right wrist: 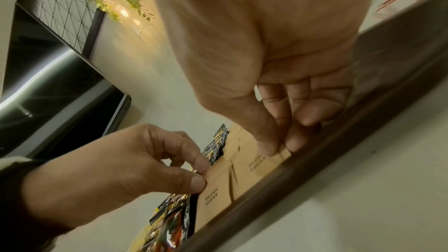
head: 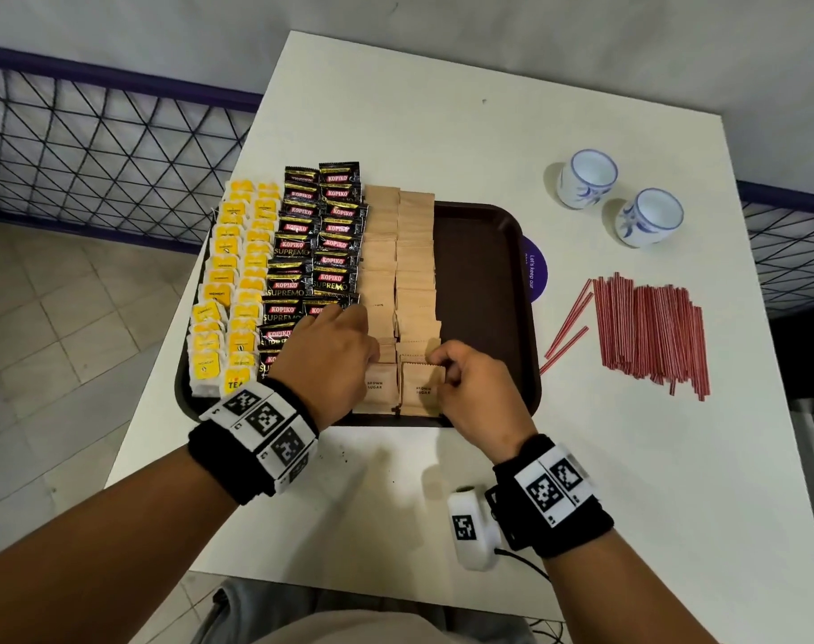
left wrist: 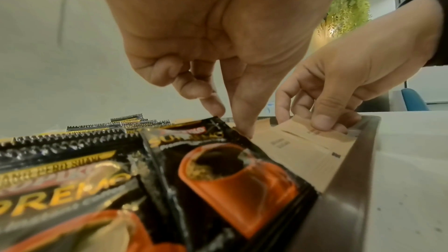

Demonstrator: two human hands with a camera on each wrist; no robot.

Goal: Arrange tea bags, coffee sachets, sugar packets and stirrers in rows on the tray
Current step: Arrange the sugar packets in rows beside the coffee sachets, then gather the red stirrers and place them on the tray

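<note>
- The tray [head: 484, 281] sits at the left edge of the tabletop [head: 442, 132]; on it, from its left side, two rows of tea bags [head: 238, 290], two of coffee sachets [head: 312, 253] and two of sugar packets [head: 398, 253]
- The right strip of the tray is bare; the stirrers [head: 651, 332] lie in a loose heap on the tabletop near its right edge, well apart from the tray
- The right hand [head: 470, 392] pinches the top edge of the nearest packet [head: 421, 388] in the right sugar row, thumb against curled fingers [right wrist: 312, 114]
- The left hand [head: 331, 360] has its fingers [left wrist: 242, 122] bent down, with thumb and forefinger nipping the edge of a packet in the left sugar row, beside the coffee
- The sugar packets look light, thin and a little floppy; I judge they slide and fan out easily, so an edge pinch with a flat press afterwards suits them
- The stirrers look thin, light and prone to roll and scatter; best gathered as a bundle around the middle
- Two cups [head: 619, 197] stand near the far right corner, clear of the work
- The raised tray rim at the near edge hems in the last packets, and the shiny sachets alongside may shift if nudged
</note>
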